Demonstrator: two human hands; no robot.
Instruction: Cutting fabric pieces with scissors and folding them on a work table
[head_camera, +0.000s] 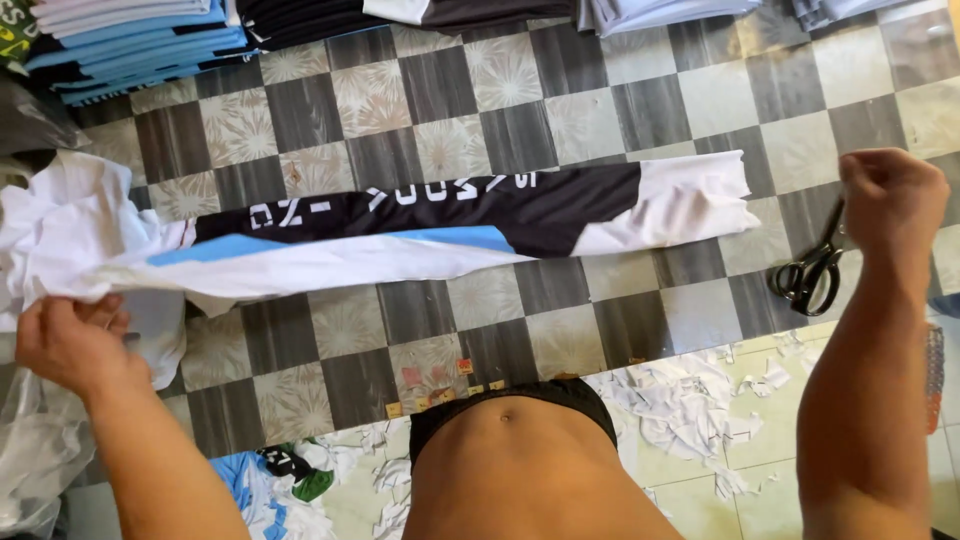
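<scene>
**Hands at a folded shirt on the checked table**

From the head camera, the left hand (68, 340) is closed, pinching the white end of a long folded shirt of black, white and blue cloth (440, 225). The shirt lies flat across the grey checked table (520, 310). The right hand (893, 200) is curled in a fist above black scissors (812, 268); it may hold nothing. A good fold probably needs a firm pinch and smooth cloth.

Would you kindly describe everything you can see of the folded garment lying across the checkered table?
The folded garment is a long narrow strip of thin, smooth fabric, lying flat and nearly level across the checkered table. It shows a black band with white lettering, a light blue stripe, and white along the lower edge and right end. Its left end bunches up loosely, where the left hand grips it.
</scene>
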